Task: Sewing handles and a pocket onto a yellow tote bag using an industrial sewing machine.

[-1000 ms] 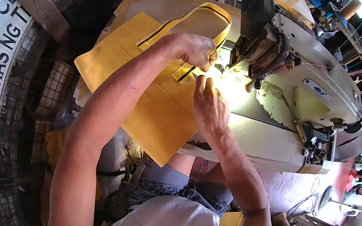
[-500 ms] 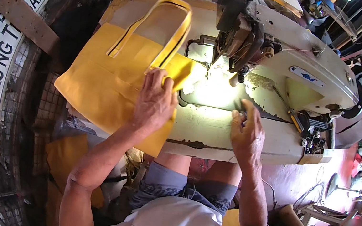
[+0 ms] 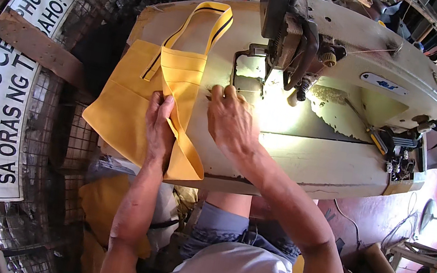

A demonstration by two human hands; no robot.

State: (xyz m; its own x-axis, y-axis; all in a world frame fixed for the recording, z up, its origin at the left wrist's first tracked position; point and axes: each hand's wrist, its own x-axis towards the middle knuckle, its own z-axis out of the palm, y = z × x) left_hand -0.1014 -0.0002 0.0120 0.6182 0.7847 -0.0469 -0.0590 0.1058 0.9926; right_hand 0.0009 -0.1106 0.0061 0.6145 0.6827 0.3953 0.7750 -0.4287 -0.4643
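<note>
- Long, worn, pale tabletop (image 3: 318, 165) carries a cream metal sewing machine (image 3: 358, 41); nothing yellow beneath its needle.
- Flat yellow leather-like panel (image 3: 122, 105): left of machine, right part folded over.
- Dark-striped yellow strap loop (image 3: 220, 31): one end looks attached; other hidden by fold. Stitching left, cannot tell.
- Right hand (image 3: 234, 120): fingers curled, grip contents unclear.
- Left hand (image 3: 158, 129): clamped on panel at fold.

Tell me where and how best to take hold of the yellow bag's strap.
Pinch the strap at the top of its loop, probably coming from the left: the band there is narrow and arches past the far edge of the yellow bag, with open space inside it, while the sewing machine crowds the right.
</note>
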